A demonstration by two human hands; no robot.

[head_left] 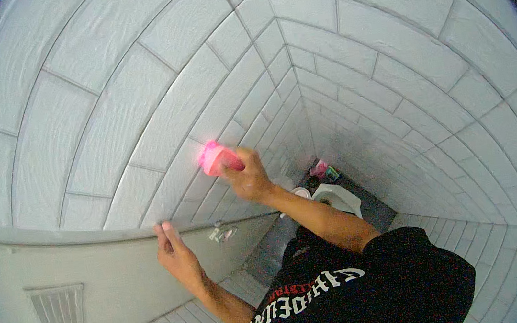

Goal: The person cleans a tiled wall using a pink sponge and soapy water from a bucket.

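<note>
The pink tool (215,159) looks plastic, the wall tiles (126,123) glossy, rippled.

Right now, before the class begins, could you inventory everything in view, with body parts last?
Pink brush-like tool: one, pink, against tiled wall
Tiled walls: several, white, grey joints, most of view
Plain surface: one, pale, lower left
Slatted vent: one, grey, lower left
Fixture: one, metallic-looking, right of left hand
Toilet-like bowl: one, white, beyond right forearm
Small items: at least two, pink and green, beyond bowl
Floor: one, dark grey, below
Shirt: one, black, pale lettering, bottom
Left hand: one, bare, near wall's lower edge
Right hand: one, bare, gripping tool
</note>
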